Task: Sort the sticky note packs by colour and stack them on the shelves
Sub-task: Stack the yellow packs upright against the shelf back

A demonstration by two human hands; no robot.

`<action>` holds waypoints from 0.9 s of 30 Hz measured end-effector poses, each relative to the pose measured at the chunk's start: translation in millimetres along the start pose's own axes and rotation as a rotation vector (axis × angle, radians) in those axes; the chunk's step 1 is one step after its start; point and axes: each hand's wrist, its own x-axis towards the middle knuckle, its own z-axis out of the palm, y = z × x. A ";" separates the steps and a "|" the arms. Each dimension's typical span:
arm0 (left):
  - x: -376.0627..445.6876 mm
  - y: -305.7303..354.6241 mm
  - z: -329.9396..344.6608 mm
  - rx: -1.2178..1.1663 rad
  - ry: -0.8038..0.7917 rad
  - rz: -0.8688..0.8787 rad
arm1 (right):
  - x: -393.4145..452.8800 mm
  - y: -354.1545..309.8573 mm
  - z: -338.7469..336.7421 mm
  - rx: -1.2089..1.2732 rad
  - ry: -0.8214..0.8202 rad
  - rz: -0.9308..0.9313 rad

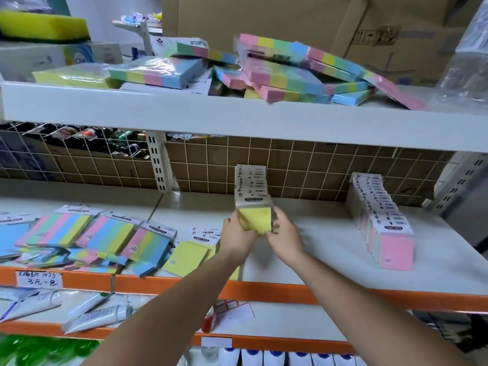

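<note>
Head view. Both hands meet at the middle of the white middle shelf (330,249), which has an orange front edge. They hold the near end of a standing row of yellow sticky note packs in clear wrappers with white header cards (253,191). The row runs from the hands back toward the wire grid at the shelf's rear edge. The left hand (237,233) curls its fingers round the left side of the front yellow pack (257,220). The right hand (284,233) grips its right side and lower corner. The pack sits between the two palms, fingertips wrapped onto its face, its header card upright above them.

Step in hand, as judged: the yellow packs are being squared into one upright file. The next move probably calls for pressing the front pack flush against the row, then letting go without tipping it.

Toward the shelf's right edge stands a finished row of pink sticky note packs (385,228), well apart from the hands. Just left of the left forearm, near the front edge, loose flat yellow packs (188,256) lie unsorted. Further left is a heap of multicolour striped packs (87,239).

On the white upper shelf (237,120) more striped packs (290,72) lie jumbled, apparently still to be sorted.
</note>
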 end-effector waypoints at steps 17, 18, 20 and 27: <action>25.6 -4.5 0.3 0.057 -0.214 -0.185 | 17.6 1.9 18.4 -0.223 -0.121 0.045; 26.7 -5.3 0.9 0.072 -0.217 -0.196 | 18.6 1.6 19.4 -0.273 -0.130 0.050; 28.4 -4.8 0.8 0.089 -0.242 -0.228 | 21.0 1.3 21.6 -0.368 -0.132 0.074; 35.6 -6.5 -10.1 0.110 -0.293 -0.202 | 27.9 0.6 29.4 -0.568 -0.047 0.079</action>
